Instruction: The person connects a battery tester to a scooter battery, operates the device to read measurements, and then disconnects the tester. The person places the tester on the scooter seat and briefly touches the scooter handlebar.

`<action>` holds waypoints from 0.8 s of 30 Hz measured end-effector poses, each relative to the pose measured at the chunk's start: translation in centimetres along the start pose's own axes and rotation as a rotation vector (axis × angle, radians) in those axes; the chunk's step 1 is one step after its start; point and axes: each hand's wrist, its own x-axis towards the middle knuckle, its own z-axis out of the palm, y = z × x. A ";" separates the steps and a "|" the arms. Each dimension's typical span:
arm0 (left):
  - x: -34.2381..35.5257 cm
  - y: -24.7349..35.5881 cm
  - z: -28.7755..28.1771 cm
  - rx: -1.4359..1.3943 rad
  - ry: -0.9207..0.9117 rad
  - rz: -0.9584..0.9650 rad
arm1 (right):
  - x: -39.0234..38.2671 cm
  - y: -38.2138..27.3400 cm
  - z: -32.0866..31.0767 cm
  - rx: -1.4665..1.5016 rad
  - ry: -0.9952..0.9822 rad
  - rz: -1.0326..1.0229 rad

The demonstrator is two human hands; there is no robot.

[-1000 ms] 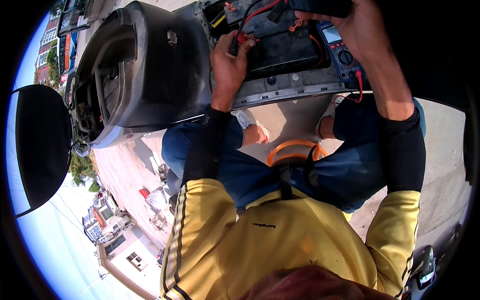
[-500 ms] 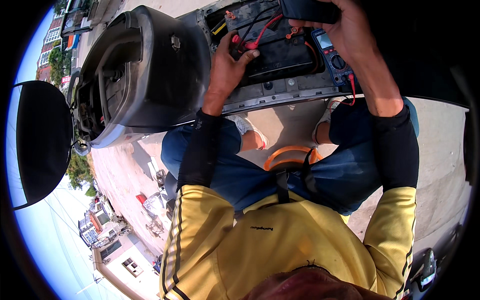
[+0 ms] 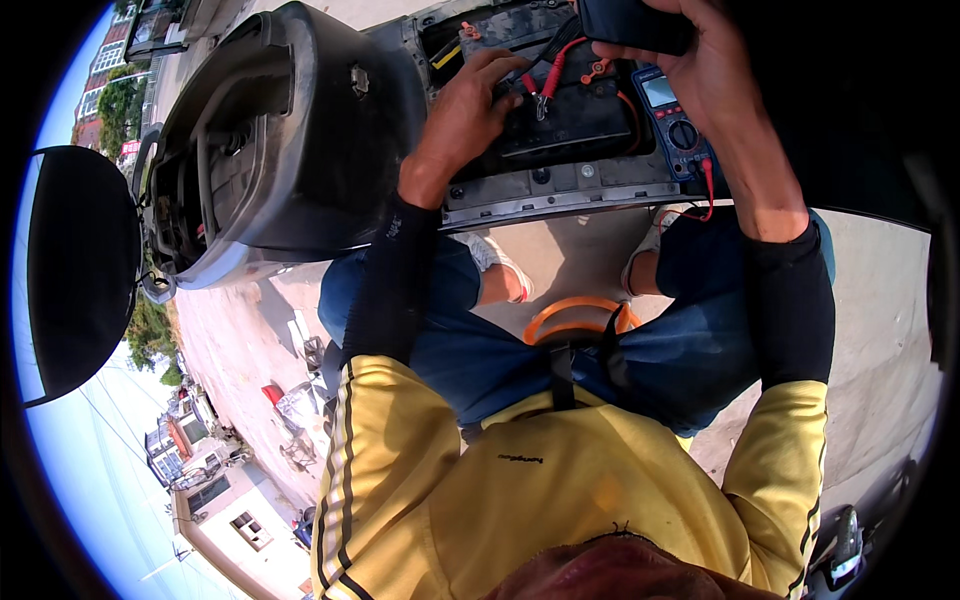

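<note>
My right hand (image 3: 705, 70) grips a dark smartphone (image 3: 635, 28) over the far side of an open battery compartment. To the left, my left hand (image 3: 462, 125) is closed, thumb and fingers pinching a black lead (image 3: 512, 80) whose end is hidden by the fingers. Just right of those fingertips, red-sleeved alligator clips (image 3: 542, 98) lie on a black battery (image 3: 585, 128), metal jaws toward me. Beside the battery, under my right wrist, rests a blue multimeter (image 3: 684, 158) with a lit screen and a red lead plugged in.
A black scooter front panel (image 3: 335, 150) stands left of the compartment, with a round dark mirror (image 3: 80, 270) farther left. Orange terminal covers (image 3: 596, 70) sit by the battery. My knees flank the compartment's metal edge (image 3: 580, 195); an orange ring-shaped thing (image 3: 575, 308) lies between my legs.
My left hand has let go of the red clips, which now lie on the battery, and has hold of the black lead. The phone has shifted slightly right in the picture.
</note>
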 end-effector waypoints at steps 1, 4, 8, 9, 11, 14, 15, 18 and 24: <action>0.5 -0.1 0.0 0.056 -0.064 0.065 | 0.1 0.0 -0.1 -0.001 -0.006 0.012; 1.4 -0.8 0.5 0.191 -0.145 0.185 | 0.2 -0.1 -0.2 0.003 -0.026 0.034; 1.9 -2.3 0.8 0.311 -0.199 0.199 | 0.1 -0.2 0.2 0.009 -0.021 0.021; 1.9 -1.9 0.4 0.317 -0.219 0.188 | 0.1 -0.3 0.1 0.005 -0.005 0.013; 1.7 -1.2 -0.5 0.269 -0.241 0.149 | 0.0 -0.3 -0.3 0.003 -0.014 0.022; 0.8 -0.6 -2.3 0.124 -0.218 0.106 | 0.0 -0.5 -0.6 0.003 -0.025 0.034; 0.4 -0.5 -3.0 0.088 -0.186 0.110 | 0.0 -0.5 -0.5 0.002 -0.032 0.041; -0.6 -1.0 -4.6 0.107 -0.207 0.099 | -0.1 -0.9 0.2 0.025 0.023 0.101; -2.2 -1.3 -5.6 0.242 -0.310 0.049 | -0.2 -0.6 0.3 -0.013 -0.015 0.052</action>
